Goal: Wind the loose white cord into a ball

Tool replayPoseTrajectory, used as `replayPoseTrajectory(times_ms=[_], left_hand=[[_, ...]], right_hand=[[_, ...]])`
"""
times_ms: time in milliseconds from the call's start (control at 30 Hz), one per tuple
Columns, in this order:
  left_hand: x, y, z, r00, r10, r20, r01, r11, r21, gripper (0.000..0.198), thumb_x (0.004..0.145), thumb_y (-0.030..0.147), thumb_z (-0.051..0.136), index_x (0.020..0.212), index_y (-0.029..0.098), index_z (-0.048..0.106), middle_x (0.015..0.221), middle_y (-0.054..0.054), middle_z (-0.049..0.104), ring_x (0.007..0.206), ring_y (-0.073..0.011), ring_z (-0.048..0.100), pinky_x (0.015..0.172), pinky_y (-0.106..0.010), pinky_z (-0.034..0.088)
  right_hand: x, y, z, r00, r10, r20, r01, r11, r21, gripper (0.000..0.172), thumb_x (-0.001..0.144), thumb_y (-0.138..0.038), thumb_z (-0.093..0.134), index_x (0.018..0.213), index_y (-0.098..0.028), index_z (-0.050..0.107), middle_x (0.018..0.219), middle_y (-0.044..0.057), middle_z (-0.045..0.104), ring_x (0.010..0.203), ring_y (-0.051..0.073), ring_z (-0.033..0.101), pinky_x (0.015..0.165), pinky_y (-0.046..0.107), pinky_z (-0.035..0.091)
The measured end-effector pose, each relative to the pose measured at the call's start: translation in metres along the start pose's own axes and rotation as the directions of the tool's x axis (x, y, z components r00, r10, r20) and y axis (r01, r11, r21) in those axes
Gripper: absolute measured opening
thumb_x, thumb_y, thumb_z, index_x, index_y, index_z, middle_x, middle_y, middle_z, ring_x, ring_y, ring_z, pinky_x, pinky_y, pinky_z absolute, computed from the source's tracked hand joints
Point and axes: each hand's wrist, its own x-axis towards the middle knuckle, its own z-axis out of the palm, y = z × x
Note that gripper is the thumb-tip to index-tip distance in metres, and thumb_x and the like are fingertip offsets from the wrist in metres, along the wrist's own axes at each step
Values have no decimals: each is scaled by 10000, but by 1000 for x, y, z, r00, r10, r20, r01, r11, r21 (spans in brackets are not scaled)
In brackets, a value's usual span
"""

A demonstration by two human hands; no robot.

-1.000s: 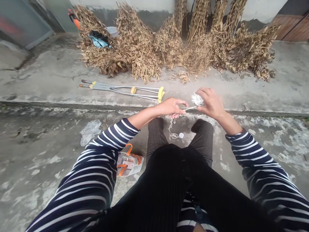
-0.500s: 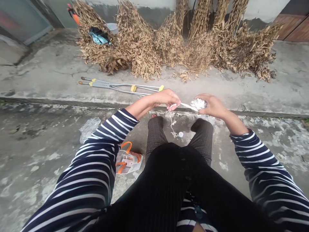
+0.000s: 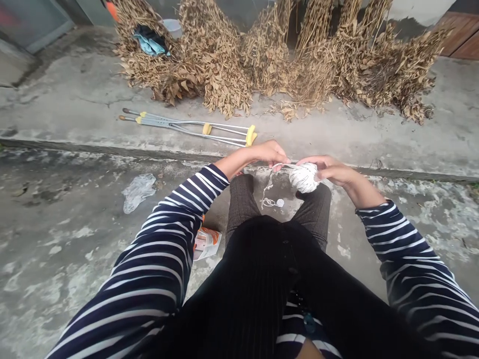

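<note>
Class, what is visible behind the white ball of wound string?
Past the lower side of the white string ball, a dark fabric trouser leg shows; what lies directly behind the ball is covered.

Single head-worn camera, looking forward and steeply down. Wearer's black cloth garment (image 3: 254,279) fills bottom centre, nearest; bare left hand (image 3: 276,153) and bare right hand (image 3: 329,168) mid-frame, farther out; dry brown leafy plant bundles (image 3: 220,60) farther still, along top edge.
</note>
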Motion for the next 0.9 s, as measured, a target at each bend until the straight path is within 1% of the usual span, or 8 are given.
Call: replayPoseTrajectory(times_ms=[100, 167, 333, 500, 633, 733, 833, 900], left_hand=[[-5, -1, 19, 973, 82, -215, -106, 989, -102, 145, 841, 241, 825, 804, 107, 787, 740, -88, 735, 636, -123, 645, 541, -214, 458], [-15, 1, 32, 952, 101, -290, -167, 963, -211, 148, 852, 227, 816, 923, 99, 794, 863, -95, 763, 708, -117, 668, 563, -200, 480], [-33, 4, 52, 964, 62, -258, -158, 916, -369, 212, 775, 173, 865, 954, 94, 783, 926, -74, 760, 710, -90, 656, 596, -197, 531], [-30, -3, 55, 962, 16, -272, -134, 897, -422, 158, 753, 164, 862, 855, 80, 775, 833, -59, 743, 701, -108, 668, 674, -263, 591], [-31, -3, 48, 976, 15, -218, -93, 932, -349, 126, 769, 174, 857, 793, 87, 769, 777, -56, 733, 640, -101, 648, 658, -262, 569], [-35, 1, 38, 991, 50, -124, -82, 960, -267, 149, 814, 219, 821, 740, 107, 756, 730, -73, 727, 605, -112, 644, 610, -243, 532], [-37, 7, 26, 995, 94, -27, -97, 984, -150, 207, 837, 240, 779, 670, 127, 733, 628, -64, 677, 564, -120, 622, 582, -236, 493], [-38, 12, 21, 993, 120, -22, -121, 992, -42, 185, 829, 207, 756, 660, 135, 735, 588, -44, 647, 538, -108, 585, 574, -228, 454]], right_hand=[[0, 9, 0, 999, -37, -27, 39, 997, 69, 609, 619, -195, 790, 1226, -216, 756, 1058, 36, 783, 809, 178, 689, 655, 265, 560], [1, 15, 1, 996, -55, -72, 62, 994, 95, 620, 611, -206, 789, 1228, -218, 739, 1048, 36, 771, 799, 175, 675, 645, 264, 557], [2, 21, 9, 986, -26, -165, 46, 992, 117, 614, 577, -214, 801, 1186, -236, 729, 993, 12, 727, 732, 157, 634, 560, 237, 509], [-1, 15, 27, 981, -47, -189, 67, 993, 98, 596, 562, -190, 799, 1154, -223, 733, 982, 15, 718, 772, 163, 626, 601, 241, 487], [-3, 13, 35, 979, -58, -194, 67, 997, 42, 545, 549, -175, 805, 1090, -216, 748, 943, 10, 721, 807, 173, 619, 653, 256, 472], [-4, 15, 35, 982, -59, -179, 65, 997, 30, 529, 544, -181, 802, 1070, -220, 763, 931, 5, 732, 827, 179, 623, 694, 268, 472], [-2, 18, 34, 986, -57, -155, 64, 997, 45, 543, 547, -188, 807, 1088, -221, 776, 925, 3, 736, 828, 178, 623, 715, 276, 470], [0, 21, 34, 988, -57, -146, 66, 996, 54, 549, 556, -191, 812, 1103, -225, 780, 913, 0, 732, 804, 175, 613, 702, 276, 462]])
